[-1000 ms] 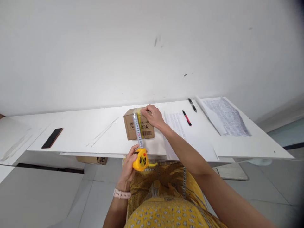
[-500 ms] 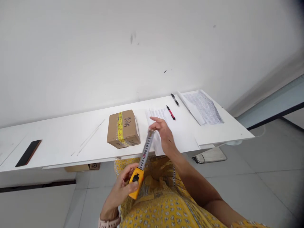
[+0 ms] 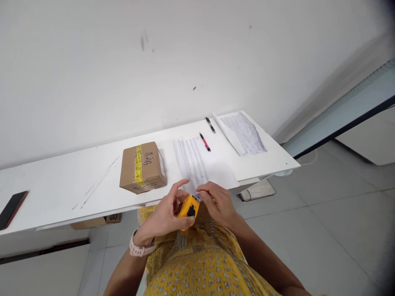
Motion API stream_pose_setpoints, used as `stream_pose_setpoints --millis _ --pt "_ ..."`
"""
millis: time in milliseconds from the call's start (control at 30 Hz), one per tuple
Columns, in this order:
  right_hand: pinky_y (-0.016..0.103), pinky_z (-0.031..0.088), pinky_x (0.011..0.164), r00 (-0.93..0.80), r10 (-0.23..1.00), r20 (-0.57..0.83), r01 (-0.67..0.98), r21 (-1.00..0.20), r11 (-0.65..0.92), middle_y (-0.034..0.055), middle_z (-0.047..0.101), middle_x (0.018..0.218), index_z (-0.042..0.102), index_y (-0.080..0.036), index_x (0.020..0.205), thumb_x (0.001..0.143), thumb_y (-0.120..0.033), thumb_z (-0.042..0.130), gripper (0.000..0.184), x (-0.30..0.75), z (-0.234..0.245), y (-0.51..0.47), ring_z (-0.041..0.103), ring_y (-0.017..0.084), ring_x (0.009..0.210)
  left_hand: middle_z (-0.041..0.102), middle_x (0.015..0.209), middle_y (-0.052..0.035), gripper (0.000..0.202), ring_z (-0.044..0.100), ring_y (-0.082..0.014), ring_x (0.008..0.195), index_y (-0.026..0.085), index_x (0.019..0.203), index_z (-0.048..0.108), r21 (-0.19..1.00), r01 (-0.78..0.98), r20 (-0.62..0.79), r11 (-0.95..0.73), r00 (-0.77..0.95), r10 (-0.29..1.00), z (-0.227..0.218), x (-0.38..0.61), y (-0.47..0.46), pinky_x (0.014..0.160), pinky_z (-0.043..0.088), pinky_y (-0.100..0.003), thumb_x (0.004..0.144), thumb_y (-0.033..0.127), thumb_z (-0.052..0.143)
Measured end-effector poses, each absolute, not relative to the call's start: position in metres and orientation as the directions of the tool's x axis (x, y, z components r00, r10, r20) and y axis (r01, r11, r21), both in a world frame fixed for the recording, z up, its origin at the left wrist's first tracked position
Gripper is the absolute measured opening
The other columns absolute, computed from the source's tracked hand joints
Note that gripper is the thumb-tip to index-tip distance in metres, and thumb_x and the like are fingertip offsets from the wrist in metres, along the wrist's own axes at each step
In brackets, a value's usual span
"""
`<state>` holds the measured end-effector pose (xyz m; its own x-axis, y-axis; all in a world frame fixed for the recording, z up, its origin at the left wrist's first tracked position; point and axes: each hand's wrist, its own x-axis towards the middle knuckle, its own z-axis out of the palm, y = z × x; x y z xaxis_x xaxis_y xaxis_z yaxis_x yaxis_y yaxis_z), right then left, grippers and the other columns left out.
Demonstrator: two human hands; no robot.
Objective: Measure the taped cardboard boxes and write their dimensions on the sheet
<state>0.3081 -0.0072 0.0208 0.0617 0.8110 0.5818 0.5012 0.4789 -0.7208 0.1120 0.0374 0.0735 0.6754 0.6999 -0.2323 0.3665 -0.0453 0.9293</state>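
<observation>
A yellow tape measure (image 3: 187, 206) with a black button is held in my left hand (image 3: 168, 211), in front of the table edge. My right hand (image 3: 218, 203) is closed at the mouth of the case, its thumb and forefinger pinching the end of the short bit of blade (image 3: 197, 197) that shows. Just beyond the hands lie printed sheets of paper (image 3: 193, 160) with columns of text. To the left of the sheets stands a cardboard box (image 3: 143, 166) with yellow tape and black handwriting on top.
A red and black pen (image 3: 205, 142) and a black pen (image 3: 210, 125) lie on the white table (image 3: 77, 176). More papers (image 3: 243, 133) rest at its right end, and a dark flat object (image 3: 12, 209) at its left. A wall rises behind.
The long stretch of blade between my hands has run back into the case, leaving a short bit out. My hands have come close together. The view has shifted to the right.
</observation>
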Motion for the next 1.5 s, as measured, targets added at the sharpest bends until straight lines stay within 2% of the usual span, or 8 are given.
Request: stream_pose_setpoints --millis 300,500,767,867,1000,1200,1367,1500 --pt "0.028 0.039 0.060 0.507 0.754 0.417 0.609 -0.792 0.028 -0.0016 0.058 0.064 0.058 -0.021 0.098 0.096 -0.039 0.045 0.022 0.400 0.022 0.098 0.055 0.016 0.060 0.060 0.113 -0.0043 0.078 0.058 -0.0147 0.077 0.028 0.144 0.035 0.725 0.500 0.183 -0.474 0.524 0.832 0.090 0.183 0.121 0.068 0.045 -0.027 0.075 0.033 0.072" --pt "0.037 0.041 0.075 0.409 0.910 0.071 0.716 -0.643 -0.272 0.0122 0.070 0.086 0.056 -0.017 0.107 0.091 -0.047 0.052 0.034 0.419 -0.012 0.209 0.065 0.029 0.086 0.066 0.111 -0.0055 0.070 0.065 -0.0234 0.089 0.024 0.140 0.045 0.553 0.694 0.052 -0.461 0.524 0.850 0.038 0.245 0.173 0.079 0.047 -0.032 0.076 0.037 0.069" --pt "0.035 0.048 0.079 0.079 0.996 0.029 0.664 -0.747 -0.031 0.0088 0.073 0.086 0.067 -0.019 0.105 0.083 -0.016 0.054 0.026 0.424 -0.028 0.248 0.068 0.023 0.085 0.074 0.096 -0.0054 0.044 0.068 -0.0260 0.087 0.021 0.110 0.070 0.573 0.658 -0.030 -0.488 0.612 0.790 -0.004 0.245 0.200 0.075 0.048 -0.033 0.084 0.055 0.061" --pt "0.034 0.053 0.082 0.029 0.998 0.064 0.161 -0.985 0.058 0.0107 0.075 0.097 0.063 -0.017 0.114 0.087 -0.022 0.049 0.030 0.437 -0.026 0.254 0.070 0.020 0.088 0.075 0.092 -0.0060 0.049 0.068 -0.0228 0.088 0.018 0.095 0.074 0.603 0.629 -0.001 -0.491 0.616 0.788 -0.013 0.246 0.214 0.080 0.050 -0.032 0.098 0.050 0.037" --pt "0.034 0.054 0.088 0.072 0.992 0.107 -0.303 -0.945 0.124 0.0105 0.075 0.101 0.062 -0.018 0.105 0.073 -0.035 0.075 0.039 0.438 -0.033 0.256 0.071 0.021 0.095 0.068 0.126 -0.0117 0.039 0.059 -0.0225 0.121 0.013 0.112 0.071 0.617 0.624 0.078 -0.479 0.557 0.827 -0.027 0.251 0.230 0.105 0.042 -0.036 0.100 0.030 0.038" --pt "0.028 0.047 0.057 0.216 0.971 0.107 -0.022 -0.993 0.114 -0.0032 0.057 0.049 0.056 -0.021 0.086 0.085 -0.073 0.047 0.053 0.420 -0.057 0.254 0.054 0.013 0.049 0.048 0.152 -0.0124 0.039 0.033 -0.0301 0.146 0.017 0.125 0.067 0.589 0.644 0.071 -0.488 0.560 0.825 -0.046 0.251 0.237 0.120 0.022 -0.049 0.086 0.023 0.062" --pt "0.029 0.048 0.072 0.196 0.968 0.157 0.123 -0.983 0.134 0.0035 0.069 0.082 0.064 -0.020 0.094 0.086 -0.064 0.053 0.046 0.419 -0.064 0.257 0.062 0.016 0.076 0.044 0.154 -0.0090 0.041 0.029 -0.0280 0.148 0.021 0.128 0.064 0.578 0.648 0.060 -0.497 0.573 0.817 -0.053 0.251 0.238 0.122 0.018 -0.050 0.088 0.026 0.061" --pt "0.029 0.043 0.064 0.243 0.949 0.199 0.224 -0.964 0.145 -0.0010 0.060 0.069 0.058 -0.020 0.073 0.080 -0.049 0.065 0.031 0.421 -0.069 0.260 0.053 0.014 0.066 0.045 0.154 -0.0090 0.041 0.030 -0.0281 0.148 0.021 0.128 0.064 0.568 0.655 0.058 -0.498 0.572 0.818 -0.053 0.252 0.237 0.122 0.018 -0.050 0.088 0.026 0.059"
